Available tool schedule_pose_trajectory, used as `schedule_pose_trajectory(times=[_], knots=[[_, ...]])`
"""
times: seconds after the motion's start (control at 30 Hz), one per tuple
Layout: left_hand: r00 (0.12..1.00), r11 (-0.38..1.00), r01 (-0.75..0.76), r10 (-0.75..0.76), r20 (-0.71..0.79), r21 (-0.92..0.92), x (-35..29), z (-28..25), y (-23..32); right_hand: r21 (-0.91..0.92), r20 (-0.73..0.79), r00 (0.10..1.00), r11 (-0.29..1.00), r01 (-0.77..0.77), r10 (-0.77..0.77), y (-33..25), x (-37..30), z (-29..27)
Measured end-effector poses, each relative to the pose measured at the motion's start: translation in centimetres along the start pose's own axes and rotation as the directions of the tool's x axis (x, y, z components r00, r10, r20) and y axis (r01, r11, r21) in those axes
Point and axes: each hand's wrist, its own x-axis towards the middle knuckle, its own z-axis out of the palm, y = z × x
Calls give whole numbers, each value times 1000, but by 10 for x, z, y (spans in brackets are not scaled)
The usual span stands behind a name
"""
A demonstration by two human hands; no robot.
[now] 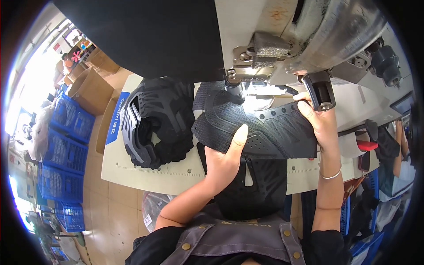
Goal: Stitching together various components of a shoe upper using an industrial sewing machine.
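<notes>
A black textured shoe upper [276,132], opened out nearly flat, lies under the head of a sewing machine [274,48], where a bright lamp shines on it. Along its far right edge runs a row of eyelets. My left hand [223,165] grips its near left part, thumb on top and the fingers hidden underneath. At the right end, my right hand [321,121] pinches the upper beside a black machine knob [320,90]. More black pieces [260,185] hang over the table's front edge below it. A pile of curved black uppers [170,115] rests to the left.
The pale worktable [172,179] has a ruler scale along its front edge. Stacked blue crates [64,150] and cardboard boxes [92,90] stand on the floor at left. A red-and-black object [366,145] sits at right, with another person's arm [397,148] beyond.
</notes>
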Motion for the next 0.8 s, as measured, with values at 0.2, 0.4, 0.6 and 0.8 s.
schedule_pose_trajectory(times=[0.2, 0.4, 0.6, 0.8], knots=[[997, 989, 83, -83, 5, -121, 4, 1, 4, 3, -6, 999, 999, -35, 35, -5, 1, 5], [993, 983, 116, -114, 20, -140, 6, -2, 4, -18, -52, 997, 999, 50, -51, -3, 3, 8], [992, 981, 122, -122, 12, -148, 13, -3, 5, -30, -41, 999, 1000, 4, -5, 1, 3, 6], [994, 991, 102, -98, 45, -90, 19, -7, 2, 26, -66, 997, 999, -36, 38, 3, 0, 10]])
